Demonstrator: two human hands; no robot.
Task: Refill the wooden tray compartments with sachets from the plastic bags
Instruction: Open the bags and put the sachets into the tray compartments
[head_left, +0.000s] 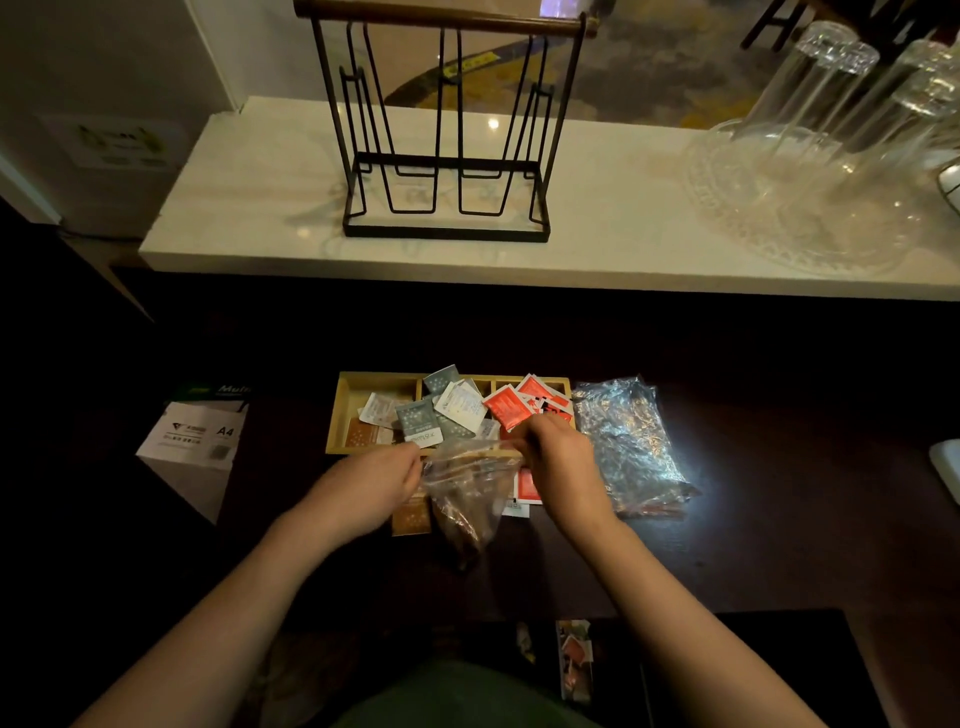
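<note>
A wooden tray (347, 405) with compartments lies on the dark table, holding white, grey-green, brown and red sachets (506, 408). Just in front of it, my left hand (382, 480) and my right hand (561, 460) each pinch one side of the mouth of a clear plastic bag (470, 499) with brown sachets inside; the bag hangs between them. A brown sachet (411, 517) and a red sachet (527, 486) lie loose on the table under the bag. A second crinkled plastic bag (626, 441) rests right of the tray.
A white A4 paper box (195, 441) stands at the left. Beyond the tray is a white marble counter (260, 208) with a black wire rack (447, 130) and upturned glasses on a glass dish (821, 171).
</note>
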